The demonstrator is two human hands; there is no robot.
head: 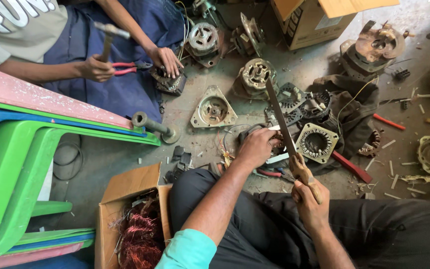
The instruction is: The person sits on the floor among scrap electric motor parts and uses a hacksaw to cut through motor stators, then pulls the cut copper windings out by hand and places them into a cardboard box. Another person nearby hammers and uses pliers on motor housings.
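Note:
My right hand (310, 199) grips the wooden handle of a long flat metal blade (278, 113) that slants up and away over the floor. My left hand (256, 147) presses down on a round motor part lying between my knees, mostly hidden under the fingers. Just right of it lies a square motor stator (316, 142) with a round toothed bore. Pliers with red handles (269, 173) lie on the floor below my left hand.
A second person at top left holds a hammer (107, 37) and touches a motor (169, 82). Several motor housings (213, 109) and a cardboard box (308, 20) litter the floor. A box of copper wire (138, 234) stands by stacked plastic chairs (11, 159).

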